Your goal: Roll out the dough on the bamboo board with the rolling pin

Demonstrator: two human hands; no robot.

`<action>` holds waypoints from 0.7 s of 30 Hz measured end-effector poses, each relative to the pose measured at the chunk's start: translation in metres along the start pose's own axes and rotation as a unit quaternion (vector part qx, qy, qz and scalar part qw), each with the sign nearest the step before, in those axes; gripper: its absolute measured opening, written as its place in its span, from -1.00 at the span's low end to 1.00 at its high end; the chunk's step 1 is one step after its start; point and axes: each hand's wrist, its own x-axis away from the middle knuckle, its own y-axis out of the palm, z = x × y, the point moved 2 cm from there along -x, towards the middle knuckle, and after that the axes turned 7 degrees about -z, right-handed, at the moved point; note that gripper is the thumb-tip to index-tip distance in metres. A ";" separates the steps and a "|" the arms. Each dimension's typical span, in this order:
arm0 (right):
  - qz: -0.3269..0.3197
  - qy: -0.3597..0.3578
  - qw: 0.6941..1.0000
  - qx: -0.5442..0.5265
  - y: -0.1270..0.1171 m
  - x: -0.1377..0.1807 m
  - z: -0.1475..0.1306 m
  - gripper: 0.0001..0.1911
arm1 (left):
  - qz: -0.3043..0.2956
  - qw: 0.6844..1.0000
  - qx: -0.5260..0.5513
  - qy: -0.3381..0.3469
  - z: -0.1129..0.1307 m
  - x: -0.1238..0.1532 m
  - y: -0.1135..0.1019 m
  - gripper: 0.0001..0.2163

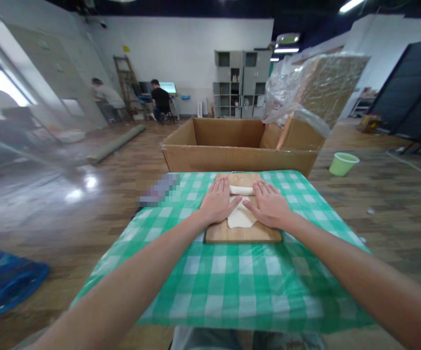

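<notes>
A flattened sheet of pale dough (241, 218) lies on a wooden board (243, 236). Across the board, just beyond the dough's main visible part, runs a white rolling pin (241, 190); its ends are hidden under the hands. My left hand (218, 200) rests flat over the pin's left end, fingers stretched forward, thumb pointing inward over the dough. Over the right end lies my right hand (270, 203), also with straight fingers and its thumb at the dough. Both thumbs nearly meet above the sheet.
A green-and-white checked cloth (218, 287) covers the table. Behind it stands a large open cardboard box (232, 158) with plastic-wrapped cardboard. A light green bucket (343, 164) is on the floor at right, a blue plastic item (9, 284) at left. Several people are further back.
</notes>
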 end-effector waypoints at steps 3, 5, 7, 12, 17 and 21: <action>-0.012 0.002 1.000 0.001 0.000 0.010 -0.004 0.05 | -0.005 1.000 0.013 -0.012 0.004 0.011 -0.003 -0.17; -0.017 0.001 1.000 -0.002 -0.001 0.012 -0.004 0.06 | -0.014 1.000 0.015 -0.005 0.003 0.013 -0.005 -0.18; -0.020 -0.007 1.000 -0.007 -0.002 0.009 -0.001 0.05 | -0.024 1.000 0.018 0.008 -0.002 0.011 -0.005 -0.19; -0.042 -0.027 0.998 -0.028 -0.003 -0.021 0.018 -0.05 | -0.034 0.999 0.029 0.024 -0.015 -0.013 -0.003 -0.15; -0.078 -0.041 0.995 -0.051 0.007 -0.067 0.041 -0.07 | -0.053 0.998 0.029 0.011 -0.023 -0.052 -0.003 -0.14; -0.101 -0.032 0.992 -0.066 0.017 -0.097 0.056 -0.06 | -0.071 0.997 0.032 0.001 -0.029 -0.079 -0.004 -0.05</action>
